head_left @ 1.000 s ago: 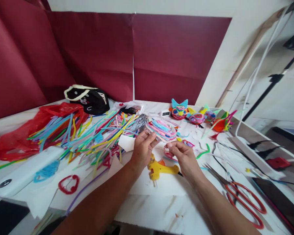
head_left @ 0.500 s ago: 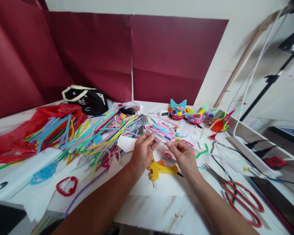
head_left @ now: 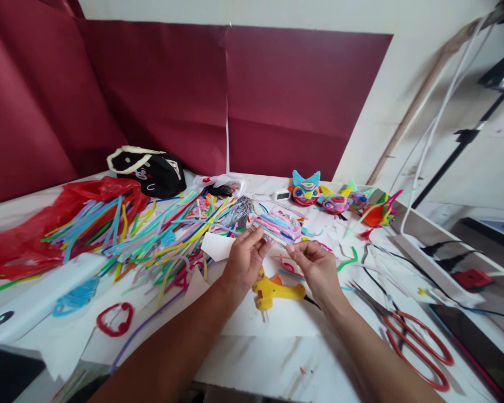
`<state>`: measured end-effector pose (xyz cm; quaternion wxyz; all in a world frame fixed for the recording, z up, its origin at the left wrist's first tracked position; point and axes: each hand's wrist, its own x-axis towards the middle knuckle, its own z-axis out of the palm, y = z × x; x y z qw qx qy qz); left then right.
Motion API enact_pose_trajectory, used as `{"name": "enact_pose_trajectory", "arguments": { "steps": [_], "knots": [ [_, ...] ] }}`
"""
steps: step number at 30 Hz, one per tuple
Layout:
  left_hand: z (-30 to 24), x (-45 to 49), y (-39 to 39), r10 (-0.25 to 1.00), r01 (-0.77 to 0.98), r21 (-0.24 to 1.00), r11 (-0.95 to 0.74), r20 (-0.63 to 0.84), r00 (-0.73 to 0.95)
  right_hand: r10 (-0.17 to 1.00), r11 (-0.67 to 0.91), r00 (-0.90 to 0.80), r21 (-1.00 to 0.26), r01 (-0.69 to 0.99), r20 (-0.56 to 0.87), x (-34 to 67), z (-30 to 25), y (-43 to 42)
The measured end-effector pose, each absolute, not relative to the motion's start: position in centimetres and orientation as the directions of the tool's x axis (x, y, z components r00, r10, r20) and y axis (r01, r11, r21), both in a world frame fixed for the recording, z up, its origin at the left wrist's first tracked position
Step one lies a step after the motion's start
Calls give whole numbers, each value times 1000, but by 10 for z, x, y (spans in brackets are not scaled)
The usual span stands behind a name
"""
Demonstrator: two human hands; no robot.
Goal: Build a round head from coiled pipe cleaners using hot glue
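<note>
Both hands hold one craft piece covered with rows of pink, blue, white and purple pipe cleaners. My left hand pinches its near left edge between thumb and fingers. At the near right edge, my right hand closes thumb and fingertips on the same piece. A yellow hot glue gun lies on the table just below it, between my forearms. Long multicoloured pipe cleaners are spread left of my left hand. The underside of the craft piece is hidden.
Orange-handled scissors and a phone lie at the right, near a power strip. Colourful finished figures stand at the back. A red plastic bag, a black pouch and a red pipe-cleaner loop are leftward.
My right hand has shifted very slightly to the right. Both hands keep their pinch on the craft piece, and the things on the table have not moved.
</note>
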<state>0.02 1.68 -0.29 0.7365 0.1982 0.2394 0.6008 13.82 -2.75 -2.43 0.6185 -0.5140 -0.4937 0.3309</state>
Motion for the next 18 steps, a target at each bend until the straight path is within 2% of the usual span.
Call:
{"name": "enact_pose_trajectory", "arguments": {
  "steps": [11, 18],
  "knots": [
    [-2, 0, 18, 973, -791, 567, 229, -158, 169, 929, 239, 277, -969, 53, 245, 140, -20, -27],
    [0, -1, 19, 962, -781, 563, 270, -189, 196, 916, 199, 357, -980, -12, 182, 137, -14, -28]
  ]
}}
